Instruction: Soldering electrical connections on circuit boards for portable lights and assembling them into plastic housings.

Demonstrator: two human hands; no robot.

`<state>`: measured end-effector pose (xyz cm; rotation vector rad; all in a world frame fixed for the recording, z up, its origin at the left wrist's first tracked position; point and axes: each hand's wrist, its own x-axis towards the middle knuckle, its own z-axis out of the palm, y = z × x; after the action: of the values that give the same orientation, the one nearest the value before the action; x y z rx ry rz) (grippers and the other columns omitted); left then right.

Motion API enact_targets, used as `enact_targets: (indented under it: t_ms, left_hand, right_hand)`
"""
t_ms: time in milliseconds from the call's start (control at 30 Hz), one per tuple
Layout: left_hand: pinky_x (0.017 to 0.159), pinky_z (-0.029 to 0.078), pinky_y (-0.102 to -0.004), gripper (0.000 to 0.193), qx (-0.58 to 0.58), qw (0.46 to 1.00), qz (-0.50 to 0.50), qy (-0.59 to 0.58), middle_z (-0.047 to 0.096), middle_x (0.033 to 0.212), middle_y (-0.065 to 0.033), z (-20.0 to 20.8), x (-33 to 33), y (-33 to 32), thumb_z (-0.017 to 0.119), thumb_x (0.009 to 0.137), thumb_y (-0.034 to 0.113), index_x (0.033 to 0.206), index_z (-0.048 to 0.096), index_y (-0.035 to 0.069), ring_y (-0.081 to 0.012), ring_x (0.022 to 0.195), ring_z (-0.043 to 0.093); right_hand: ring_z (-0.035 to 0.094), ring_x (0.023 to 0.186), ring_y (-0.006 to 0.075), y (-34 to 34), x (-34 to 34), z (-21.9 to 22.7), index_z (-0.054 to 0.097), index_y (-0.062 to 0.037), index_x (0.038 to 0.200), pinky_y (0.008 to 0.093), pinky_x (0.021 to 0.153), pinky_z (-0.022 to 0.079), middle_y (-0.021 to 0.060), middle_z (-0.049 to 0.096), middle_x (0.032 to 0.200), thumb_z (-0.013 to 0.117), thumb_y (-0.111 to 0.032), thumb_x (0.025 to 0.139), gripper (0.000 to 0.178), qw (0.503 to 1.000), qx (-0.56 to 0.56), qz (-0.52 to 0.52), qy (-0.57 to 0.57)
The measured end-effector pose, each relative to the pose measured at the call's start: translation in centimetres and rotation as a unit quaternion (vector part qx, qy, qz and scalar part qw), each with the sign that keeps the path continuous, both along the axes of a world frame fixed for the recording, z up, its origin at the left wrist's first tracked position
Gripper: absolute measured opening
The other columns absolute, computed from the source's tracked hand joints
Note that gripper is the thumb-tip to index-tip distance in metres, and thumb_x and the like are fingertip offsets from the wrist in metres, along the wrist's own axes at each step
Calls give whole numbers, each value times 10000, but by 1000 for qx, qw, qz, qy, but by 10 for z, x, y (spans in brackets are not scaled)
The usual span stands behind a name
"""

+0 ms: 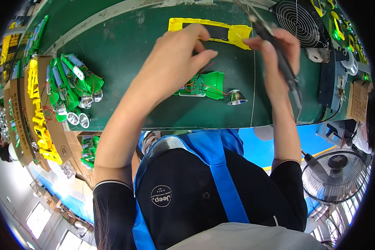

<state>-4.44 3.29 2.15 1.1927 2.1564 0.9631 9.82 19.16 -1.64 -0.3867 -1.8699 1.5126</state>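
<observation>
Work looks partly done. One yellow shell [239,33] lies at the far side of the green table [116,54], with a dark strip [216,32] in it. One green shell [216,79] lies nearer, in the middle, partly behind the left wrist. It has one board [194,86] in it, and red wires [216,88] run right to one shiny cup [237,98]. So the board seems to be in and the cup wired. The cup sits just outside the green shell, and the yellow shell lies apart from it, so these look not put together yet.

The left hand [173,54] is over the left part of the yellow shell. Its thumb and first finger are apart. I cannot tell if it touches the shell. The right hand [273,68] is wrapped around one dark tool [275,43], by the right end of the yellow shell. The tip is blurry and points far.

On the left is a pile of green shells [66,89], too mixed up to count, with about five cups [73,118]. Left of it are many yellow shells [41,121], also too many to count. Two fans show: one black fan [298,23] far right, and one round fan [335,171] near right, past the table.
</observation>
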Motion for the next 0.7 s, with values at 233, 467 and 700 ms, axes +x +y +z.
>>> enact_targets:
  t_ms: [233, 467, 700]
  left_hand:
    - [593, 471, -293, 111, 121, 992, 31, -37, 630, 710, -124, -11, -2, 3, 625, 754, 66, 802, 613, -34, -217, 604, 592]
    - [545, 391, -223, 81, 42, 994, -6, -103, 554, 702, 6, -12, -17, -14, 599, 789, 52, 832, 611, -15, -47, 614, 475]
    - [752, 402, -340, 49, 44, 958, -232, 160, 507, 885, -75, -15, -24, 1, 607, 738, 60, 743, 580, 20, -266, 866, 486]
  right_hand:
    - [621, 877, 208, 7, 3, -19, 432, -31, 1099, 300, 795, 492, 105, 559, 963, 543, -21, 871, 254, 983, 163, 17, -88]
    - [586, 820, 187, -4, 53, -6, 454, -20, 1024, 286, 764, 448, 110, 546, 888, 581, -103, 848, 232, 994, 72, -10, -81]
    - [491, 621, 101, 16, 38, 10, 495, -11, 891, 225, 565, 390, 61, 521, 694, 565, -190, 842, 198, 959, -205, 70, -182]
